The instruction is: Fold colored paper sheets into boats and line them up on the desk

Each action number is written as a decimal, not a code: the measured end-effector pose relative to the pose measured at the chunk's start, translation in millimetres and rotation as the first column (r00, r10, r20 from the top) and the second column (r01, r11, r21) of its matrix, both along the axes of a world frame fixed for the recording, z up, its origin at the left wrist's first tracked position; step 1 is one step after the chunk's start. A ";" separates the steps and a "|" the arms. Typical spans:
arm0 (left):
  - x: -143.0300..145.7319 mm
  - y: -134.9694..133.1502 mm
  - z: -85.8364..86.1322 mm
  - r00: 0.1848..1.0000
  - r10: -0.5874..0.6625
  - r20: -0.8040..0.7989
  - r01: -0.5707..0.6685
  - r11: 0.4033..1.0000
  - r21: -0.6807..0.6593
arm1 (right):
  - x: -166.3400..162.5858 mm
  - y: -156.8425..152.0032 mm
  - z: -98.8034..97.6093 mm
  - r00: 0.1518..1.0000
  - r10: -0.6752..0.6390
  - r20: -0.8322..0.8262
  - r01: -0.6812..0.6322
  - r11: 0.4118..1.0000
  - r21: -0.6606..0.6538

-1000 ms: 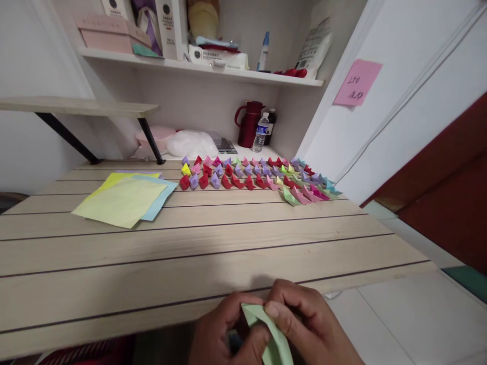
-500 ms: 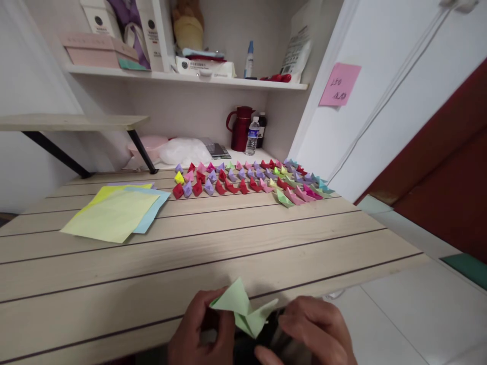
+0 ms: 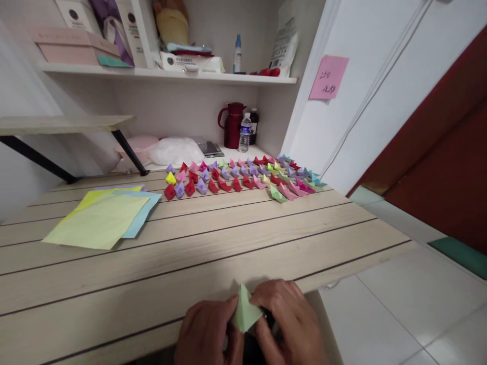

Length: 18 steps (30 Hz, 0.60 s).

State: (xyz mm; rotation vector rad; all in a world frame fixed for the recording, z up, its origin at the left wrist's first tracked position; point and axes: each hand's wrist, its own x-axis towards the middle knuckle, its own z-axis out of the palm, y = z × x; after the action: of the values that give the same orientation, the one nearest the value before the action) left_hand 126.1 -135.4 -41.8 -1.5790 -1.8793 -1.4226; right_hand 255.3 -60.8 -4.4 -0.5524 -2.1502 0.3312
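Note:
A light green folded paper boat (image 3: 245,310) is between my two hands at the table's front edge, its pointed peak upward. My left hand (image 3: 211,329) pinches its left side between thumb and fingers. On the other side, my right hand (image 3: 287,319) has its fingertips and thumb closed on the right part of the paper. The boat's lower part is hidden behind my fingers. Farther back on the wooden table (image 3: 190,238) stand rows of small folded paper boats (image 3: 224,183) in red, purple, pink, green and blue.
A stack of square paper sheets (image 3: 97,220), pale yellow on top, lies at the left. Behind the boats are a dark red jug (image 3: 233,126), a water bottle (image 3: 245,133) and a white plastic bag (image 3: 177,152). A small raised shelf (image 3: 68,124) stands back left.
My right hand has moved left and taken hold of the green paper's right side. The paper has turned and looks narrower. The view has shifted slightly.

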 end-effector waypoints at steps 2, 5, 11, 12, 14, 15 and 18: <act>-3.7 2.1 -0.5 0.993 0.001 -0.121 -0.005 0.999 -0.033 | -0.1 3.6 0.9 1.000 -0.024 0.001 0.024 0.999 0.028; -6.0 4.9 2.6 0.974 0.017 -0.227 -0.028 0.999 -0.044 | 0.9 9.7 2.2 0.999 -0.037 0.022 0.036 0.999 0.035; -6.1 10.0 8.0 0.951 -0.001 -0.311 -0.032 0.994 -0.101 | 2.9 17.5 -0.8 0.995 -0.093 0.046 0.096 0.994 -0.054; -7.1 10.5 9.0 0.946 -0.011 -0.324 -0.030 0.992 -0.122 | 3.9 18.5 -1.6 0.994 -0.087 0.073 0.093 0.993 -0.071; -10.9 11.0 11.7 0.929 -0.038 -0.368 -0.025 0.986 -0.165 | 6.8 20.6 -2.7 0.990 -0.060 0.130 0.072 0.994 -0.088; -13.5 11.0 13.2 0.914 -0.056 -0.401 -0.021 0.982 -0.186 | 8.4 21.6 -3.0 0.987 -0.045 0.151 0.059 0.994 -0.088; -22.3 9.9 17.4 0.870 -0.096 -0.484 -0.037 0.966 -0.257 | 12.6 23.8 -3.5 0.983 -0.015 0.182 0.026 0.998 -0.058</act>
State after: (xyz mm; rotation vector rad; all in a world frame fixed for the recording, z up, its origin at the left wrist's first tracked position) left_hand 103.8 -125.6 -24.4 -1.8763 -1.7707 -0.6929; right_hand 267.9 -37.1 -7.9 -0.6603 -2.3143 0.3464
